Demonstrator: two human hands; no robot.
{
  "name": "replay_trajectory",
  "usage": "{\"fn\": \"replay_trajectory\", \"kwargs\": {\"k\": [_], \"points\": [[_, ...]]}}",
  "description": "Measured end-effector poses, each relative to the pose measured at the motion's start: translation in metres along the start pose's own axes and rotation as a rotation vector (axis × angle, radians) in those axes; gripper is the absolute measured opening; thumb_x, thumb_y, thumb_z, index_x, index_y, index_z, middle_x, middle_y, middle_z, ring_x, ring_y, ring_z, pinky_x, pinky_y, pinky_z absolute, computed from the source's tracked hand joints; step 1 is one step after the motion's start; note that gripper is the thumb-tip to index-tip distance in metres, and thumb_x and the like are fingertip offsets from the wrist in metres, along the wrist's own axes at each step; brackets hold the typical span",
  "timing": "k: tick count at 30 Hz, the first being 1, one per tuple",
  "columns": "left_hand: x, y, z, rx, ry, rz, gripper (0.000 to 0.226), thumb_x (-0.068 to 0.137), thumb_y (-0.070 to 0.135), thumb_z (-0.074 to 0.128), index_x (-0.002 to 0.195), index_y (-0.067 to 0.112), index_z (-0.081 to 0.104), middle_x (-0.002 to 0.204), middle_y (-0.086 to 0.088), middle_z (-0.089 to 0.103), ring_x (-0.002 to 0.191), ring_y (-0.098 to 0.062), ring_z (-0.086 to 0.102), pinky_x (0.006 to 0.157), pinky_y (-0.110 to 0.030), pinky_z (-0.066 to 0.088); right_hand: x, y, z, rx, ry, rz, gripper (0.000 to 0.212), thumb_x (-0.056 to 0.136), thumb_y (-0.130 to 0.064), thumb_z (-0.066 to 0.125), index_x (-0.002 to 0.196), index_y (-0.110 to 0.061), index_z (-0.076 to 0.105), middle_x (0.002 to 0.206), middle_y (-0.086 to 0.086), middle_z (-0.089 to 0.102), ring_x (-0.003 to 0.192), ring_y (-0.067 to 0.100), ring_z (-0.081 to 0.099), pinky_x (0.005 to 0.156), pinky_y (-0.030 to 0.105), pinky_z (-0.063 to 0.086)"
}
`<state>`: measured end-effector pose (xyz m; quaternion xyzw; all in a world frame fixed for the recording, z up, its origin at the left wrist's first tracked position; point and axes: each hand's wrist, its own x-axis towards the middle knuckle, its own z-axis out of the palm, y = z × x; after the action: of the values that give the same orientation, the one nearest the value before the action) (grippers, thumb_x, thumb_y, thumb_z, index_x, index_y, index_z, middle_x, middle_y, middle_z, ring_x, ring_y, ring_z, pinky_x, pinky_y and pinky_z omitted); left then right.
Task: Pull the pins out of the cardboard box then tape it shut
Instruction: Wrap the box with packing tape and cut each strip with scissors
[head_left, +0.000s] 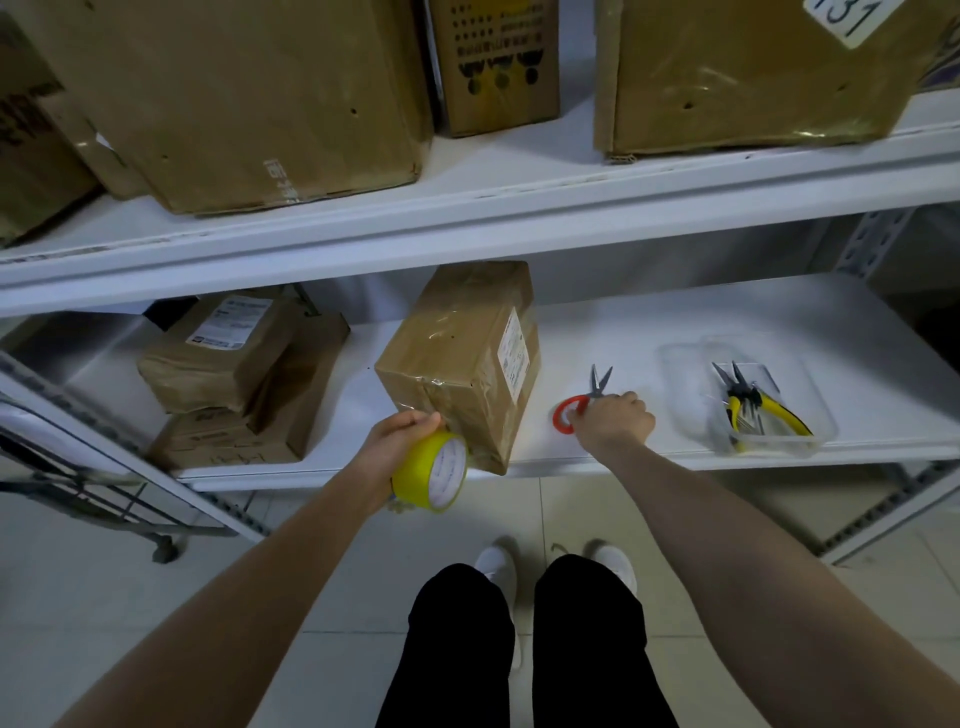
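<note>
I see the left hand (397, 441) curled round the yellow tape roll (428, 470) by the cardboard box (462, 358) on the lower shelf (675, 322) — the right hand (615, 418) grips the red-handled scissors (597, 387) beside it.

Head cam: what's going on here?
A person stands at a white shelf, taping a cardboard box that sits on its lower level. The left hand holds a yellow tape roll at the box's near corner, and glossy tape already covers the box top. The right hand grips the scissors lying on the shelf just right of the box, probably to cut the tape. Yellow-handled pliers lie in a clear tray further right.
</note>
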<state>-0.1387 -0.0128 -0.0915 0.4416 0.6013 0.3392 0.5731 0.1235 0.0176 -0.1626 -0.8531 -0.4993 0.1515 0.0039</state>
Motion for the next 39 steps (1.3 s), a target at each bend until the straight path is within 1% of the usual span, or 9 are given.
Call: {"fn": "replay_trajectory", "kwargs": {"k": [2,5,7,10,14,20,26,32,39], "points": [[-0.001,0.002,-0.002,0.014,-0.01,0.009,0.012,0.088,0.024,0.064,0.085,0.013,0.068,0.084,-0.008,0.065,0.075,-0.02,0.062,0.067,-0.027,0.051,0.002,-0.003,-0.004,-0.04,-0.043,0.006,0.056,0.09,-0.05,0.049,0.13,-0.01,0.052,0.113,0.009,0.055,0.103,0.021,0.055,0.077,0.028,0.044],[-0.004,0.004,-0.006,-0.015,-0.005,0.006,0.01,0.088,0.019,0.064,0.083,0.011,0.065,0.079,-0.009,0.063,0.072,-0.021,0.061,0.058,-0.022,0.052,-0.001,-0.002,-0.011,-0.144,-0.083,-0.134,0.042,0.087,-0.03,0.055,0.126,-0.041,0.046,0.091,-0.003,0.058,0.084,0.014,0.058,0.068,0.021,0.047],[-0.005,0.004,-0.006,-0.049,0.008,-0.004,0.009,0.088,0.017,0.063,0.087,0.009,0.064,0.081,-0.01,0.064,0.073,-0.022,0.062,0.058,-0.023,0.053,-0.004,0.008,-0.016,-0.14,-0.058,-0.182,0.02,0.086,-0.034,0.058,0.105,-0.028,0.055,0.078,-0.006,0.055,0.078,0.012,0.058,0.065,0.021,0.047],[-0.004,0.003,-0.003,-0.077,-0.003,-0.011,0.011,0.089,0.017,0.063,0.092,0.007,0.065,0.085,-0.01,0.065,0.079,-0.022,0.063,0.068,-0.027,0.051,-0.004,0.03,-0.022,0.066,-0.124,-0.22,0.034,0.08,-0.05,0.062,0.081,-0.017,0.054,0.071,-0.004,0.053,0.076,0.017,0.058,0.061,0.023,0.043],[-0.006,0.001,0.005,-0.151,-0.011,-0.003,0.01,0.091,0.014,0.059,0.087,0.009,0.066,0.083,-0.009,0.066,0.079,-0.02,0.063,0.072,-0.029,0.05,-0.017,0.064,-0.043,0.411,-0.445,-0.337,0.05,0.075,-0.058,0.065,0.061,-0.016,0.041,0.059,0.0,0.039,0.06,0.019,0.042,0.051,0.024,0.031],[-0.008,-0.002,0.004,-0.169,-0.007,-0.012,0.011,0.091,0.019,0.061,0.091,0.01,0.067,0.095,-0.013,0.067,0.087,-0.025,0.064,0.081,-0.033,0.051,-0.058,0.058,-0.08,0.447,-0.91,-0.535,0.057,0.07,-0.075,0.048,0.076,-0.02,0.039,0.067,-0.001,0.041,0.061,0.014,0.034,0.057,0.022,0.029],[-0.017,0.002,0.002,-0.15,0.018,-0.023,0.007,0.087,0.015,0.064,0.089,0.009,0.068,0.094,-0.015,0.066,0.084,-0.026,0.063,0.086,-0.036,0.05,-0.08,0.006,-0.098,0.316,-0.847,-0.636,0.06,0.069,-0.079,0.045,0.069,-0.019,0.036,0.061,-0.002,0.044,0.059,0.014,0.036,0.059,0.025,0.03],[-0.023,0.007,-0.001,-0.162,-0.021,-0.025,0.003,0.087,0.011,0.064,0.085,0.008,0.065,0.082,-0.013,0.065,0.074,-0.023,0.063,0.073,-0.03,0.052,-0.085,-0.03,-0.104,0.285,-0.825,-0.663,0.055,0.085,-0.072,0.043,0.074,-0.018,0.04,0.062,-0.002,0.043,0.057,0.013,0.035,0.057,0.024,0.03],[-0.024,0.011,-0.002,-0.116,-0.045,-0.031,0.005,0.087,0.009,0.064,0.082,0.008,0.064,0.08,-0.013,0.065,0.072,-0.023,0.062,0.071,-0.029,0.051,-0.082,-0.052,-0.11,0.202,-0.647,-0.707,0.061,0.076,-0.075,0.054,0.071,-0.014,0.049,0.058,-0.001,0.051,0.052,0.012,0.042,0.052,0.022,0.034]]}}
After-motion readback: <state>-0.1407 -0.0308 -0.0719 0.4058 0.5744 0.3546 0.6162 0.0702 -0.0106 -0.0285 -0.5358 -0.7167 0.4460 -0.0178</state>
